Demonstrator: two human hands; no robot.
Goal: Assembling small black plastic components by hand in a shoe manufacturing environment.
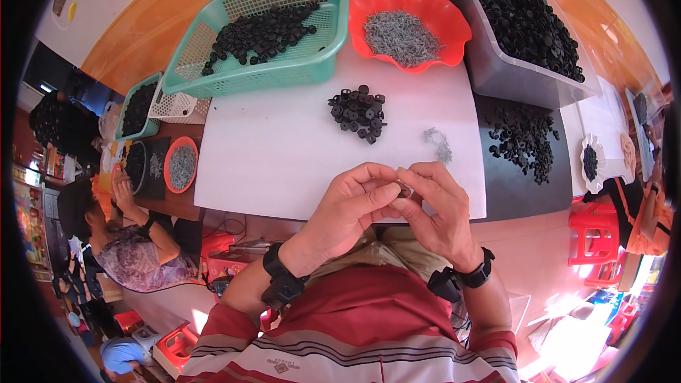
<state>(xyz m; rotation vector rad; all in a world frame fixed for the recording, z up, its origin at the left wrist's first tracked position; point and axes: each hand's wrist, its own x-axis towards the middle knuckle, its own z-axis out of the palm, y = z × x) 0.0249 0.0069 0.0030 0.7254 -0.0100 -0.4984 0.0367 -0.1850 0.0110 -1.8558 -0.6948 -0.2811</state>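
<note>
Two hands meeting, left hand (352, 202), right hand (441, 207), small black part (404, 189) pinched between fingertips

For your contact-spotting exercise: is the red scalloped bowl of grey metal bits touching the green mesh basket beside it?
Touching. In the head view the red bowl's left rim meets the right wall of the green basket, with no strip of white table visible between them.
</note>
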